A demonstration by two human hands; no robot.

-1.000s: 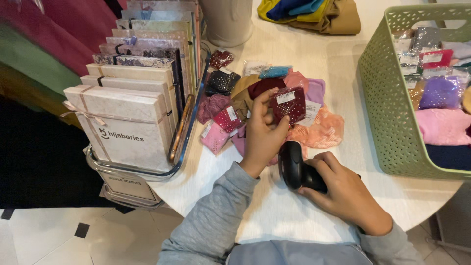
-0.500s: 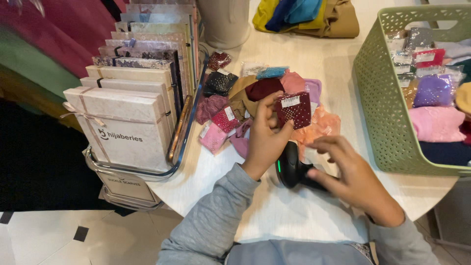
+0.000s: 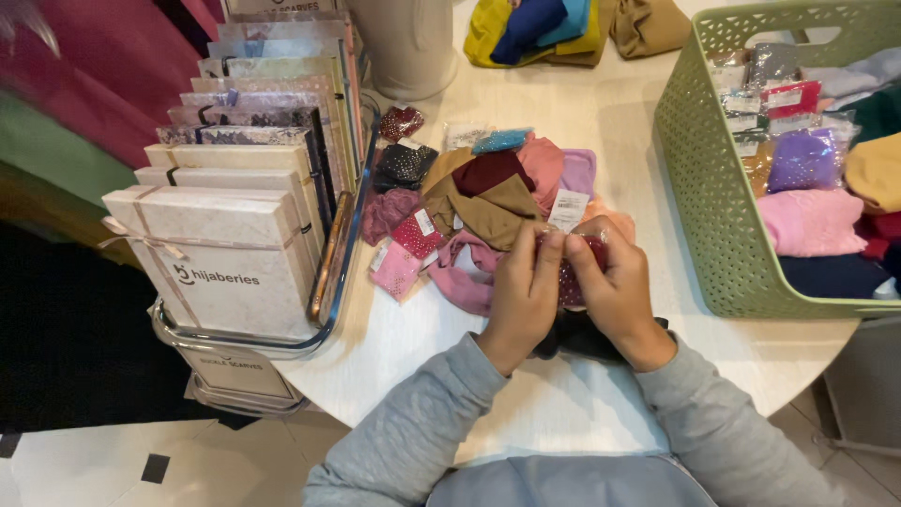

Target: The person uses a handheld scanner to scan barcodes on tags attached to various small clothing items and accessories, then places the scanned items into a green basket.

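My left hand (image 3: 522,293) and my right hand (image 3: 619,293) meet over the white round table (image 3: 526,404), and both pinch a small dark red sparkly packet (image 3: 570,280) with a white tag (image 3: 568,208) sticking up from it. A black handheld scanner (image 3: 584,340) lies on the table just under my hands, partly hidden by them. Right behind the packet is a heap of small fabric pieces (image 3: 483,192) in brown, maroon, pink and lilac.
A green perforated basket (image 3: 709,197) with several bagged fabric items stands at the right. A wire rack of flat gift boxes (image 3: 235,221) stands at the left. A white cylinder (image 3: 413,42) and folded cloths (image 3: 563,23) sit at the far edge.
My right hand let go of the black scanner, which now lies on the table, and came up to the packet. Both hands now hold the packet, lower and closer to me.
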